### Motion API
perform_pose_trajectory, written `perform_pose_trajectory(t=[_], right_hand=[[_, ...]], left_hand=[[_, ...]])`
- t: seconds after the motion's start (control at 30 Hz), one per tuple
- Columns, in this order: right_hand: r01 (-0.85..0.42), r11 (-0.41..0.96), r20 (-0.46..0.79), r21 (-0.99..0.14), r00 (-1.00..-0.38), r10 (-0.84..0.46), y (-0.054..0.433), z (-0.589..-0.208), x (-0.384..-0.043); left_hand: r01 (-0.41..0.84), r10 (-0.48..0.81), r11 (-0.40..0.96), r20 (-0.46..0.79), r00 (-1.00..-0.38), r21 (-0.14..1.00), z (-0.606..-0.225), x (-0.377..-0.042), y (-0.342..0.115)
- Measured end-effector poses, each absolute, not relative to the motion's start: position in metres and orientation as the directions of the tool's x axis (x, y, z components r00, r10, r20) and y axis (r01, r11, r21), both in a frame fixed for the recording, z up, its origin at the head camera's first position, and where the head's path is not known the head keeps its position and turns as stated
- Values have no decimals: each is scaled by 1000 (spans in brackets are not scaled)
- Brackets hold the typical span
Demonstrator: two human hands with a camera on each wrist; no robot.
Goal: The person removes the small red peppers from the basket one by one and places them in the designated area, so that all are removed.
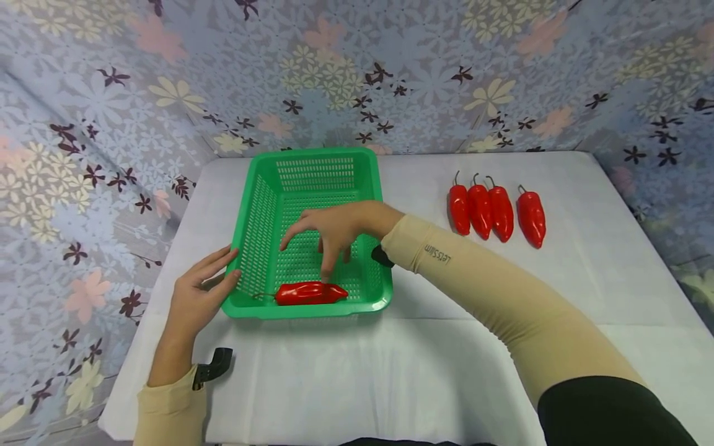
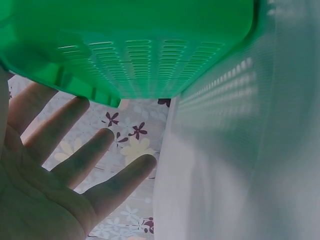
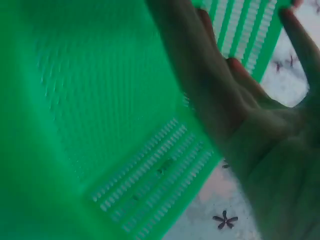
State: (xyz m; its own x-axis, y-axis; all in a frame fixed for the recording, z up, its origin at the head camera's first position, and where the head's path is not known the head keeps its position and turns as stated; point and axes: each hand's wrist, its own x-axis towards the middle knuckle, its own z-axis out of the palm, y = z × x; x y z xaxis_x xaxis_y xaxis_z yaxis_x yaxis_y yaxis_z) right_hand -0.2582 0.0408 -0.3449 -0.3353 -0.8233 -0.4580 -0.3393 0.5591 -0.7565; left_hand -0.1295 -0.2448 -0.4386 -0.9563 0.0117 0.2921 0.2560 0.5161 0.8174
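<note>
A green plastic basket (image 1: 316,311) with perforated walls stands on the white table. Along its near side, inside, lies a red chili pepper (image 1: 301,293), stem toward the left. My right hand (image 1: 334,229) hovers in the basket with fingers spread, one digit reaching down to overlap the pepper in the head view. In the right wrist view, that hand (image 3: 240,100) shows against the basket's perforated wall (image 3: 155,175), the pepper out of sight. My left hand (image 1: 201,288) rests its fingertips at the basket's left rim. Its fingers (image 2: 85,155) look extended in the left wrist view.
Several more red peppers (image 1: 480,210) lie in a row on the table (image 1: 424,179), right of the basket, stems pointing away. One pepper (image 1: 532,217) sits slightly apart at the row's right end. Flower-patterned cloth (image 1: 357,74) rises behind the table's far edge.
</note>
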Motion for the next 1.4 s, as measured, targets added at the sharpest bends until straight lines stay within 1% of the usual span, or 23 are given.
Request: perform_pose_trajectory(t=[0.13,0.2,0.43,0.53,0.67,0.8,0.97,1.13,1.27,1.4], right_hand=[[-348,559,-461,-752,-328,-825,21,-349,-254],[-340,582,-491,-739,-319,-810,14,-352,-253],[-393,643,-597,-658,-248,-763,6,-371,-250],[-379,655,-626,-654,-216,-749,4,-378,-248],[-395,643,-626,-656,-191,-756,-1,-388,-247],[-451,617,-612,-644,-179,-770,-5,-395,-245],[-520,595,-597,-612,-190,-780,-7,-399,-242],[-510,605,-596,-612,-207,-776,-7,-400,-241],[-472,602,-576,-644,-219,-788,-6,-396,-244],[-421,543,-484,-727,-247,-840,-1,-387,-249]], left_hand=[[273,14,515,310,-950,812,-439,-132,-246],[272,13,520,311,-950,810,-440,-132,-246],[257,4,520,298,-955,815,-443,-132,-246],[260,4,521,302,-953,813,-443,-132,-246],[258,1,522,301,-954,813,-443,-132,-246],[259,-1,519,303,-953,815,-443,-132,-247],[259,2,510,300,-954,820,-444,-132,-247],[256,6,514,295,-956,819,-443,-132,-247],[262,9,509,299,-954,820,-443,-132,-247],[274,13,499,309,-951,822,-442,-131,-246]])
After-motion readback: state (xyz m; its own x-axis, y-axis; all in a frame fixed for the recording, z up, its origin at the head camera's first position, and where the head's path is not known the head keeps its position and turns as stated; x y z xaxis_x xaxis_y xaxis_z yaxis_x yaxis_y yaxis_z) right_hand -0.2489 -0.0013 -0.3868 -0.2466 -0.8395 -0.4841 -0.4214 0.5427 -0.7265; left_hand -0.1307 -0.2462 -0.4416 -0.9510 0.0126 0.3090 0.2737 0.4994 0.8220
